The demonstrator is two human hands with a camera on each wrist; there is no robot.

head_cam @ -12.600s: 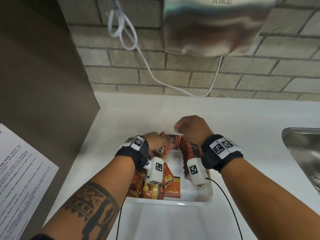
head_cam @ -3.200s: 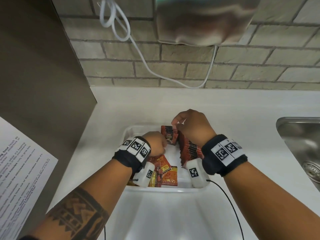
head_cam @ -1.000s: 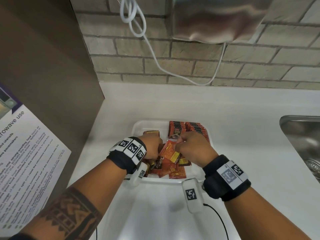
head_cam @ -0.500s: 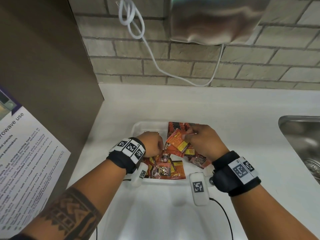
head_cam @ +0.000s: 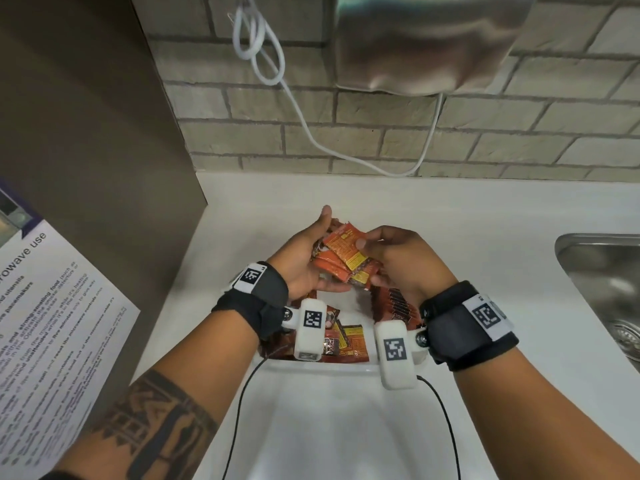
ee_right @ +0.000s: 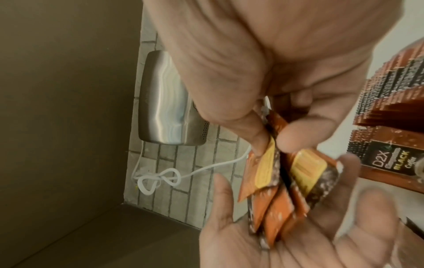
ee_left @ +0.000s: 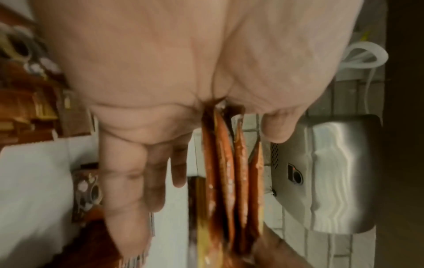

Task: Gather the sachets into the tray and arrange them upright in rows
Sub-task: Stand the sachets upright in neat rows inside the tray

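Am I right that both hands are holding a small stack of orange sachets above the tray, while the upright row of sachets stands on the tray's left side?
Nearly. The upright row stands on the right side of the tray, as the head view shows. Both the left hand and right hand do hold the stack of orange sachets above it.

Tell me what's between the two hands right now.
A fanned bunch of orange sachets, cradled in the left hand and pinched by the right hand, above the tray; head view.

Black wristbands (head_cam: 263, 299) with square-code tags, white wrist cameras (head_cam: 394, 355), forearm tattoo (head_cam: 156, 427)
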